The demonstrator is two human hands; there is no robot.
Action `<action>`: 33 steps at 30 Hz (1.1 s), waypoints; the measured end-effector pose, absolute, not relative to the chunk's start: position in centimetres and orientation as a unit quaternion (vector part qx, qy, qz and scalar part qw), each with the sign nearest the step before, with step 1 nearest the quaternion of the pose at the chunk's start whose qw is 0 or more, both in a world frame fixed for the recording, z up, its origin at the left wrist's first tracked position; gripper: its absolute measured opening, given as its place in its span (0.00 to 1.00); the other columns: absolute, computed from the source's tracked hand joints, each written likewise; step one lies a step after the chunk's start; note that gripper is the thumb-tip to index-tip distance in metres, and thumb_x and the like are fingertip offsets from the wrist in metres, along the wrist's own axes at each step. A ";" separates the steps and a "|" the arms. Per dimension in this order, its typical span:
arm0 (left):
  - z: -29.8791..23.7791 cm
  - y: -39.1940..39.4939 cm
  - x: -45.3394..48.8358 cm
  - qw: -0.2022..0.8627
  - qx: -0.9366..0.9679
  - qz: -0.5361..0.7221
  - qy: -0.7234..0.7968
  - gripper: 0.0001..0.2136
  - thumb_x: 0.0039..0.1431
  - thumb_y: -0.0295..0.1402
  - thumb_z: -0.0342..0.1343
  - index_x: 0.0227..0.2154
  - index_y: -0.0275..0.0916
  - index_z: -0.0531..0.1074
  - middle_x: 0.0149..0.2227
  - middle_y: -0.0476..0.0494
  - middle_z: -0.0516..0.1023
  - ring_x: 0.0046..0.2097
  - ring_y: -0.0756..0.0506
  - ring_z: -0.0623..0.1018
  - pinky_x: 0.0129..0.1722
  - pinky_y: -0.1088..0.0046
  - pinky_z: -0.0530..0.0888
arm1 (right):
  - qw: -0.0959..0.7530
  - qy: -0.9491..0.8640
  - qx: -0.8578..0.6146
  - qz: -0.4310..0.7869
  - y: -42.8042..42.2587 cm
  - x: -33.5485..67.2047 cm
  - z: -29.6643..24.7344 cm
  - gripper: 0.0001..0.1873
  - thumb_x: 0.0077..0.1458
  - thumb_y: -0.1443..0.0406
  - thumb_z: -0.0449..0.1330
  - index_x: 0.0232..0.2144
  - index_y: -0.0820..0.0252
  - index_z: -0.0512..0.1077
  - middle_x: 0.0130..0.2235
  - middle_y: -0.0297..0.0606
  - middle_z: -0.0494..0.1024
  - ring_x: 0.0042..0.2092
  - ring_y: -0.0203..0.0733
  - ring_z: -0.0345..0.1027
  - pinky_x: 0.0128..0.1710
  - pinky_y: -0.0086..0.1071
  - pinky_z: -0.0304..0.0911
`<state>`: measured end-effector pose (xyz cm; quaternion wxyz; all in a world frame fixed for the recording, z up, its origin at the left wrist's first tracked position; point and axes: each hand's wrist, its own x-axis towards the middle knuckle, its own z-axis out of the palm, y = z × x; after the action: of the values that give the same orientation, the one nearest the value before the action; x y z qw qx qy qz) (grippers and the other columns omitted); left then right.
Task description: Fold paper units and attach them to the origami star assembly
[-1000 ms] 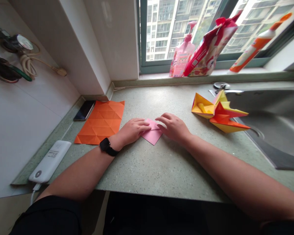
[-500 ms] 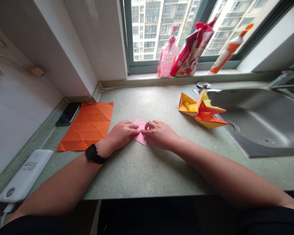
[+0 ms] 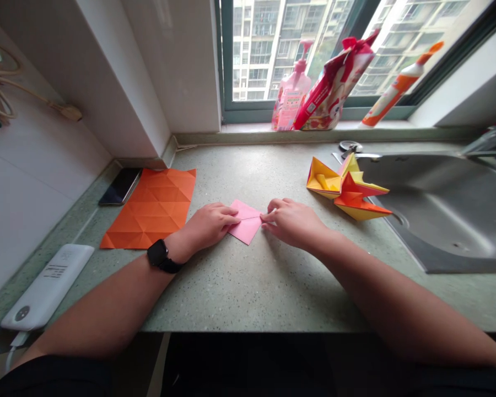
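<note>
two grips flat & open near the middle of the table [image 3: 252,286] — l hand [image 3: 210,225] and r hand [image 3: 291,223], fingertips on folded pink paper [image 3: 247,230] btwn them; creased orange sheet [image 3: 146,209] left, yellow-orange origami model [image 3: 347,190] right.

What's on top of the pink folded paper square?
The left hand rests on the left corner of the pink folded paper square; right fingertips touch its right tip; beneath it is hidden.
</note>
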<state>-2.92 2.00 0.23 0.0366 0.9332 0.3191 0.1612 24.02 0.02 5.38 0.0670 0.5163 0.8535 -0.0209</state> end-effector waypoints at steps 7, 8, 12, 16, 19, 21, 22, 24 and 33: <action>0.3 1.6 -2.9 0.052 0.932 0.163 0.320 0.13 0.74 0.27 0.57 0.53 0.44 0.84 0.58 0.42 0.85 0.54 0.39 0.83 0.56 0.57 0.79 | -0.021 0.816 0.577 0.020 1.6 25.3 4.4 0.23 0.75 0.57 0.56 0.37 0.55 0.88 0.49 0.45 0.86 0.47 0.49 0.78 0.42 0.38 0.67; 0.3 1.6 -2.9 0.055 0.932 0.165 0.317 0.13 0.75 0.28 0.57 0.54 0.44 0.83 0.59 0.41 0.84 0.56 0.39 0.83 0.58 0.57 0.78 | -0.060 0.818 0.572 0.031 1.8 25.2 4.0 0.23 0.75 0.57 0.55 0.38 0.55 0.88 0.50 0.45 0.86 0.47 0.49 0.78 0.43 0.39 0.68; 0.2 1.5 -2.6 0.069 0.938 0.161 0.298 0.15 0.76 0.35 0.58 0.61 0.44 0.79 0.65 0.38 0.80 0.63 0.38 0.79 0.66 0.53 0.74 | -0.175 0.879 0.443 0.013 1.6 24.3 2.2 0.16 0.73 0.63 0.58 0.45 0.53 0.87 0.51 0.45 0.85 0.48 0.48 0.77 0.50 0.42 0.70; 0.2 1.3 -2.4 0.067 0.940 0.150 0.298 0.15 0.76 0.37 0.60 0.61 0.45 0.80 0.65 0.37 0.79 0.63 0.38 0.79 0.65 0.53 0.74 | -0.165 0.911 0.378 -0.019 1.2 23.1 0.8 0.14 0.72 0.66 0.60 0.48 0.52 0.86 0.52 0.45 0.85 0.48 0.48 0.75 0.53 0.45 0.71; 0.5 1.0 -2.3 0.043 0.928 0.139 0.343 0.13 0.76 0.39 0.60 0.58 0.47 0.82 0.61 0.37 0.81 0.61 0.37 0.79 0.64 0.53 0.73 | -0.142 0.913 0.380 -0.038 1.3 22.7 0.7 0.14 0.70 0.67 0.61 0.45 0.53 0.87 0.51 0.44 0.85 0.48 0.48 0.75 0.54 0.44 0.71; 0.8 0.8 -2.2 0.038 0.918 0.137 0.369 0.12 0.76 0.41 0.60 0.54 0.49 0.84 0.59 0.38 0.81 0.60 0.37 0.79 0.63 0.52 0.73 | -0.131 0.912 0.386 -0.041 1.4 22.7 0.8 0.13 0.69 0.68 0.61 0.43 0.53 0.88 0.51 0.44 0.85 0.47 0.48 0.75 0.54 0.43 0.71; 0.9 0.7 -2.2 0.039 0.914 0.137 0.379 0.11 0.76 0.41 0.60 0.52 0.49 0.86 0.58 0.38 0.81 0.59 0.37 0.79 0.63 0.53 0.72 | -0.127 0.912 0.389 -0.038 1.4 22.6 0.9 0.13 0.69 0.68 0.61 0.43 0.54 0.88 0.51 0.45 0.85 0.47 0.48 0.75 0.53 0.44 0.71; 1.3 0.5 -2.3 0.040 0.904 0.138 0.403 0.11 0.76 0.40 0.59 0.48 0.47 0.87 0.57 0.38 0.81 0.58 0.37 0.79 0.62 0.53 0.72 | -0.122 0.912 0.391 -0.031 1.4 22.6 1.0 0.13 0.68 0.68 0.61 0.42 0.55 0.88 0.51 0.45 0.85 0.46 0.49 0.75 0.52 0.43 0.71; 2.9 0.1 -4.8 0.019 0.881 0.096 0.462 0.13 0.72 0.48 0.62 0.41 0.49 0.89 0.48 0.39 0.83 0.48 0.38 0.81 0.50 0.58 0.76 | -0.119 0.912 0.391 -0.027 1.4 22.7 1.0 0.14 0.69 0.68 0.61 0.42 0.54 0.88 0.52 0.44 0.85 0.47 0.49 0.75 0.51 0.43 0.70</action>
<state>-4.78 0.10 2.89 0.0193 0.8812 0.4625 0.0961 22.65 1.37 1.02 -0.1188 0.3909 0.9123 -0.0270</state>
